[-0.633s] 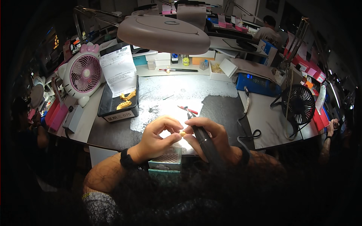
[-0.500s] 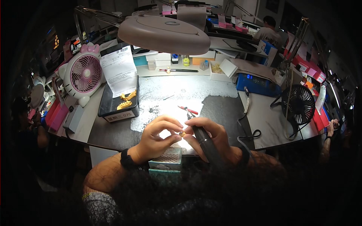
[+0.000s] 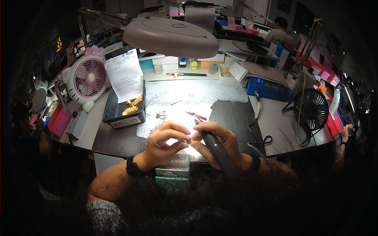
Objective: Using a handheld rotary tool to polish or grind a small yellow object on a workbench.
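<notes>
My left hand (image 3: 163, 141) pinches a tiny yellowish piece (image 3: 191, 141) between thumb and fingers; it looks like a tooth-sized part, but is too small to make out. My right hand (image 3: 222, 143) is closed around a black rotary handpiece (image 3: 214, 146), its slim metal tip pointing away from me. The right fingertips come up against the small piece as well. Beyond the hands, a red pen-like tool (image 3: 197, 115) lies on the bright mat. Yellow dental models (image 3: 132, 108) sit in a black tray (image 3: 124, 121) at the left, with a printed paper slip (image 3: 123, 72) propped in it.
A large lamp head (image 3: 171, 37) hangs over the bench. A pink-and-white fan (image 3: 88, 76) stands left, a black fan (image 3: 313, 108) right. Behind it is a blue control box (image 3: 267, 87) with a cable (image 3: 254, 122). An open drawer (image 3: 173, 167) lies below my hands. Other people sit nearby.
The small piece has turned slightly between my fingertips, and my left fingers have shifted a little. The handpiece stays nearly where it was.
</notes>
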The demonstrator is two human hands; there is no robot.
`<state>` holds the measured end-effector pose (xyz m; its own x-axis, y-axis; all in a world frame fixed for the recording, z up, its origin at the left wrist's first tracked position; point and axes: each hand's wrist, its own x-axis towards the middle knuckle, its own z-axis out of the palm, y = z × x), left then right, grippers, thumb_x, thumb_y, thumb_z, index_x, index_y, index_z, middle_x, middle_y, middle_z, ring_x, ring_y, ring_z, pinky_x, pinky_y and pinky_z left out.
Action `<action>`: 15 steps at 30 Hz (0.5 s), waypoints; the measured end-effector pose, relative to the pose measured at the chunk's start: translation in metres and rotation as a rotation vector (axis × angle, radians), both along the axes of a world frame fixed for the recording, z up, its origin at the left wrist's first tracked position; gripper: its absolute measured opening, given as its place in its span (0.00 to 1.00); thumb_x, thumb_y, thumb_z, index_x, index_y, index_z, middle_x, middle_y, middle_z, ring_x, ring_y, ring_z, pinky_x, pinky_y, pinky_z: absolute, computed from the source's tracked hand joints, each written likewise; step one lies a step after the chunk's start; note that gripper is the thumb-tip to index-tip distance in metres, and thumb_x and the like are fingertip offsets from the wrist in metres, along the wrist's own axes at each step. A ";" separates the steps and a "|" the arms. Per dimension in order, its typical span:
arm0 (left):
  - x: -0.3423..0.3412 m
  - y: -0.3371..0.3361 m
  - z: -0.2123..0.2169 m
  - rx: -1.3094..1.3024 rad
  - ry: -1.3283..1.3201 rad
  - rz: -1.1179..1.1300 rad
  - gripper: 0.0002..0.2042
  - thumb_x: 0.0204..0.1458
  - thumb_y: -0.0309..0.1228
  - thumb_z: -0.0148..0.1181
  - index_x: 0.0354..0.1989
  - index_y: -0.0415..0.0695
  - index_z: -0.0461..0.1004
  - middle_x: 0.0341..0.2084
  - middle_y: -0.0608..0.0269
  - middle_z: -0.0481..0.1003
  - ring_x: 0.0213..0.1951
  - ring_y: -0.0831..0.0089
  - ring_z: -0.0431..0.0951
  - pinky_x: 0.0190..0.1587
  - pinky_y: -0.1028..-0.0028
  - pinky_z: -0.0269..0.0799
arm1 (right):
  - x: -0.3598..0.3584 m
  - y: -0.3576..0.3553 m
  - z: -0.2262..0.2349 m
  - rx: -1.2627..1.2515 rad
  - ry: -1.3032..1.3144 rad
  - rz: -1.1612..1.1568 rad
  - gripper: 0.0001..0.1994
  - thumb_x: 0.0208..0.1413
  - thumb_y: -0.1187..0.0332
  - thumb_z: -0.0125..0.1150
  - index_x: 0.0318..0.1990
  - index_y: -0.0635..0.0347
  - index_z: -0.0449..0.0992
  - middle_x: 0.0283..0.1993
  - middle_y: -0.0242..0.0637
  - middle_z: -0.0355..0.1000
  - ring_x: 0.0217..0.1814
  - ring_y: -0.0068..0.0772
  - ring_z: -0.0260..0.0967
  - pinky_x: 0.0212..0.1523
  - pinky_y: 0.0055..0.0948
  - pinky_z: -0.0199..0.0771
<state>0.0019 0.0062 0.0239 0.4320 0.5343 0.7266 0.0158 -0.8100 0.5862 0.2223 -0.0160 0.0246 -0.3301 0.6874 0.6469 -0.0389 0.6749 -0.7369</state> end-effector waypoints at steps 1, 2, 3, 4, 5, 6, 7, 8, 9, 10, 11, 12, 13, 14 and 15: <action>0.000 0.000 0.000 -0.003 0.001 0.004 0.12 0.48 0.16 0.72 0.41 0.43 0.83 0.42 0.59 0.80 0.44 0.67 0.81 0.46 0.70 0.78 | 0.000 0.000 0.000 0.001 0.000 0.000 0.20 0.56 0.81 0.70 0.55 0.62 0.72 0.40 0.37 0.79 0.41 0.19 0.78 0.39 0.20 0.78; 0.000 -0.001 0.000 -0.006 0.001 0.007 0.12 0.48 0.16 0.72 0.40 0.43 0.83 0.42 0.59 0.80 0.44 0.67 0.81 0.46 0.70 0.78 | 0.000 0.000 0.001 -0.005 -0.002 0.001 0.20 0.56 0.81 0.70 0.55 0.63 0.72 0.40 0.37 0.79 0.41 0.19 0.78 0.39 0.20 0.78; 0.000 -0.001 0.000 -0.006 0.001 0.007 0.12 0.48 0.16 0.72 0.40 0.43 0.83 0.42 0.59 0.80 0.44 0.67 0.81 0.46 0.70 0.78 | 0.000 0.000 0.001 -0.012 -0.005 0.002 0.20 0.56 0.81 0.70 0.55 0.63 0.72 0.40 0.37 0.79 0.41 0.19 0.78 0.39 0.20 0.78; 0.000 0.000 0.000 0.005 0.004 0.010 0.12 0.48 0.16 0.72 0.40 0.43 0.82 0.42 0.59 0.80 0.44 0.67 0.81 0.46 0.70 0.78 | 0.000 0.000 0.000 -0.012 -0.005 0.003 0.20 0.56 0.81 0.70 0.55 0.63 0.72 0.40 0.37 0.79 0.41 0.19 0.78 0.39 0.20 0.78; 0.000 0.000 0.000 0.016 0.008 0.012 0.12 0.48 0.16 0.72 0.39 0.43 0.82 0.42 0.59 0.80 0.44 0.67 0.81 0.46 0.70 0.78 | 0.000 0.000 0.000 -0.013 -0.004 0.001 0.20 0.56 0.81 0.70 0.56 0.63 0.72 0.40 0.37 0.79 0.41 0.19 0.78 0.39 0.20 0.78; 0.000 0.001 0.000 0.017 0.008 0.012 0.12 0.48 0.16 0.72 0.39 0.43 0.82 0.42 0.59 0.80 0.44 0.67 0.81 0.46 0.70 0.78 | 0.000 0.000 -0.001 -0.014 -0.003 0.000 0.20 0.56 0.81 0.70 0.56 0.63 0.72 0.40 0.37 0.79 0.41 0.19 0.78 0.39 0.20 0.78; 0.000 0.001 -0.001 0.005 0.007 -0.009 0.10 0.50 0.17 0.71 0.40 0.41 0.80 0.42 0.57 0.78 0.45 0.67 0.80 0.47 0.70 0.77 | 0.000 -0.001 0.000 -0.014 -0.003 0.000 0.20 0.56 0.81 0.70 0.56 0.63 0.72 0.40 0.37 0.79 0.41 0.19 0.78 0.39 0.20 0.78; -0.001 0.001 -0.002 -0.006 0.007 -0.029 0.09 0.53 0.18 0.70 0.41 0.39 0.79 0.42 0.55 0.77 0.46 0.67 0.78 0.48 0.70 0.75 | 0.000 -0.001 0.001 -0.003 0.002 0.005 0.21 0.56 0.81 0.70 0.56 0.63 0.72 0.40 0.37 0.79 0.41 0.19 0.78 0.39 0.20 0.78; -0.001 0.001 -0.003 -0.006 0.007 -0.028 0.09 0.53 0.18 0.70 0.41 0.39 0.79 0.42 0.55 0.77 0.46 0.67 0.78 0.48 0.70 0.75 | 0.000 -0.001 0.001 0.008 0.006 0.009 0.21 0.56 0.81 0.70 0.56 0.63 0.72 0.40 0.37 0.79 0.41 0.19 0.78 0.40 0.20 0.78; -0.002 0.001 -0.003 -0.014 0.006 -0.033 0.09 0.53 0.18 0.69 0.41 0.39 0.79 0.42 0.55 0.76 0.47 0.67 0.78 0.48 0.70 0.75 | 0.000 0.000 0.001 0.008 0.007 0.010 0.21 0.56 0.81 0.70 0.56 0.63 0.72 0.40 0.37 0.79 0.41 0.19 0.78 0.40 0.20 0.78; -0.002 0.001 -0.003 -0.022 0.005 -0.040 0.09 0.53 0.18 0.69 0.41 0.39 0.78 0.42 0.55 0.76 0.47 0.66 0.78 0.48 0.70 0.75 | 0.001 0.000 0.000 0.020 -0.010 0.000 0.21 0.56 0.81 0.70 0.56 0.63 0.72 0.40 0.37 0.79 0.41 0.19 0.78 0.40 0.20 0.78; -0.002 0.001 -0.004 -0.022 0.005 -0.040 0.09 0.53 0.18 0.69 0.41 0.39 0.78 0.42 0.55 0.76 0.47 0.66 0.78 0.48 0.70 0.75 | 0.001 0.000 -0.001 0.031 -0.026 -0.010 0.21 0.56 0.81 0.70 0.56 0.63 0.72 0.40 0.37 0.79 0.41 0.19 0.78 0.40 0.20 0.78; -0.002 0.001 -0.005 -0.026 -0.002 -0.038 0.09 0.53 0.18 0.69 0.41 0.39 0.78 0.42 0.55 0.76 0.47 0.67 0.78 0.49 0.70 0.75 | 0.001 0.001 -0.001 0.031 -0.026 -0.011 0.21 0.56 0.81 0.70 0.56 0.63 0.72 0.40 0.37 0.79 0.41 0.19 0.78 0.40 0.20 0.78; -0.002 0.000 -0.005 -0.030 -0.010 -0.035 0.09 0.53 0.18 0.69 0.41 0.39 0.78 0.42 0.55 0.76 0.47 0.67 0.78 0.49 0.70 0.75 | 0.001 0.000 -0.001 0.035 -0.021 -0.013 0.21 0.56 0.81 0.70 0.56 0.63 0.72 0.39 0.36 0.79 0.41 0.19 0.77 0.40 0.20 0.77; -0.002 0.001 -0.005 -0.030 -0.010 -0.035 0.09 0.53 0.18 0.69 0.41 0.39 0.78 0.42 0.55 0.76 0.47 0.67 0.78 0.49 0.70 0.75 | 0.001 0.000 -0.001 0.039 -0.016 -0.015 0.21 0.56 0.81 0.70 0.56 0.63 0.72 0.39 0.36 0.79 0.40 0.19 0.77 0.39 0.20 0.77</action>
<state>0.0002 0.0068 0.0194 0.4436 0.5405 0.7149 -0.0177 -0.7922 0.6100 0.2230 -0.0159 0.0240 -0.3307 0.6663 0.6684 -0.0173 0.7038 -0.7101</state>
